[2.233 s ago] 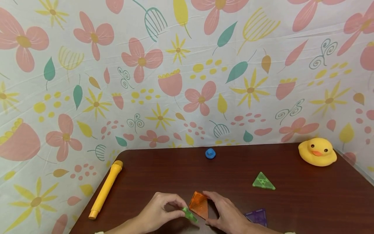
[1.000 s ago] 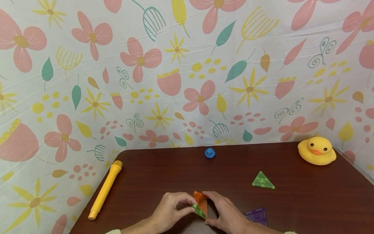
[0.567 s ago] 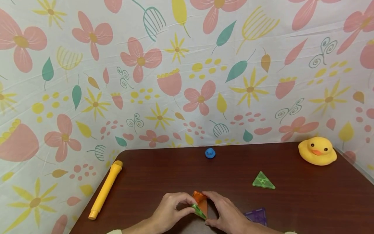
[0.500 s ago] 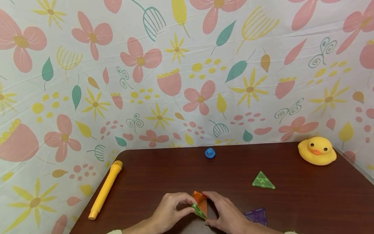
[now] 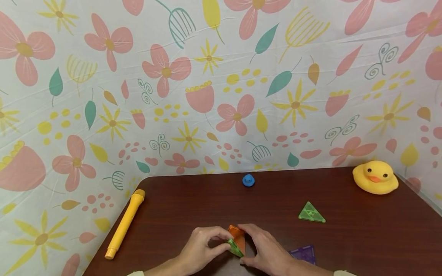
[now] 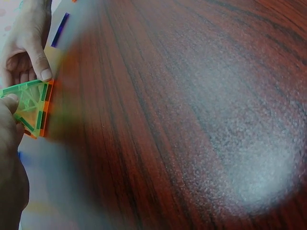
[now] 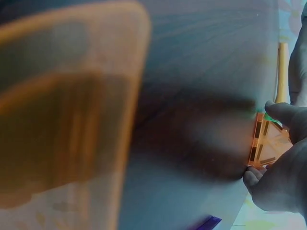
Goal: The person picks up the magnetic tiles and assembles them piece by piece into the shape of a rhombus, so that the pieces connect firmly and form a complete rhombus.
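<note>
My left hand (image 5: 202, 247) pinches a clear green triangular magnetic tile (image 5: 235, 249) between thumb and fingers, low in the middle of the head view. Across from it, my right hand (image 5: 265, 251) holds an orange see-through tile (image 5: 237, 233) by its edges, thumb near and fingers far. In the left wrist view the green tile (image 6: 29, 98) lies over the orange tile (image 6: 48, 112), their edges meeting along one side. The right wrist view shows the orange tile (image 7: 273, 143) between the right thumb and fingers, with the green one mostly hidden behind.
A purple tile (image 5: 304, 254) lies beside the right wrist, and another green triangle (image 5: 311, 213) farther back. At the table's far side sit a blue duck (image 5: 248, 180) and a yellow duck (image 5: 375, 178). A yellow toy microphone (image 5: 125, 224) lies along the left edge.
Over two seconds my left hand has moved right, bringing the green tile up to the orange one. Just now the right hand has shifted very slightly left; the loose things stay put.
</note>
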Demonstrator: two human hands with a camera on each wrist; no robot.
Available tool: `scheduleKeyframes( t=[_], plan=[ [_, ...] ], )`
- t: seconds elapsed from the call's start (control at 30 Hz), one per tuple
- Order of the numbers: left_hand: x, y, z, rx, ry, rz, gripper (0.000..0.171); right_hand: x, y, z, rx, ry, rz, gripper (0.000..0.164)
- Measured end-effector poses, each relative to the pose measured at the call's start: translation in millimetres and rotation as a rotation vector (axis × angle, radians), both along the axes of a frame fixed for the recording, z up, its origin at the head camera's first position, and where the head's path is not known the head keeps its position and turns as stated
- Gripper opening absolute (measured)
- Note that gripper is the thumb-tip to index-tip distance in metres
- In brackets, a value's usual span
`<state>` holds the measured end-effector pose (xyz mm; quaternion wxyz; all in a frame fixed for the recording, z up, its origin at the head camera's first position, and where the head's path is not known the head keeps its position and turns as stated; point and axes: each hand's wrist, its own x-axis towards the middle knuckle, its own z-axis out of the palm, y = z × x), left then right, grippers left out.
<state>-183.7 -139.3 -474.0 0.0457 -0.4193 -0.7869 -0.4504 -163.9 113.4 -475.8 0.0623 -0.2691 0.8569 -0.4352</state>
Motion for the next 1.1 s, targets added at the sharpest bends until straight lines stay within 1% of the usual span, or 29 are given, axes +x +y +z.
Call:
scheduleKeyframes(
  t=[0.07, 0.13, 0.2, 0.33, 0.4, 0.6, 0.9, 1.1],
  plan=[
    [0.1, -0.2, -0.7, 0.004, -0.003, 0.000, 0.017, -0.2, -0.1, 0.2, 0.000, 0.000, 0.001, 0.083],
    [0.8, -0.4, -1.7, 0.010, 0.011, 0.004, 0.017, -0.1, 0.1, -0.1, -0.001, -0.005, 0.002, 0.082],
    [1.6, -0.3, -3.3, 0.011, 0.056, 0.019, 0.017, 0.0, 0.3, -0.6, -0.003, -0.010, 0.002, 0.081],
    [3.6, 0.0, -5.1, 0.006, 0.156, 0.071, 0.019, 0.4, 0.5, -0.9, -0.006, -0.013, 0.002, 0.080],
    [4.0, 0.1, -5.4, 0.003, 0.175, 0.089, 0.020, 0.4, 0.5, -1.0, -0.007, -0.016, 0.001, 0.080],
    [4.5, 0.9, -4.8, 0.009, 0.156, 0.089, 0.020, 1.2, 0.4, -1.0, -0.005, -0.008, -0.007, 0.078],
    [4.3, 2.5, -4.5, 0.029, 0.048, 0.077, 0.020, 2.1, 0.2, -1.5, 0.006, 0.004, -0.016, 0.077],
    [3.8, 2.9, -4.3, 0.033, 0.035, 0.069, 0.020, 2.3, 0.2, -1.8, 0.009, 0.003, -0.018, 0.077]
  ],
)
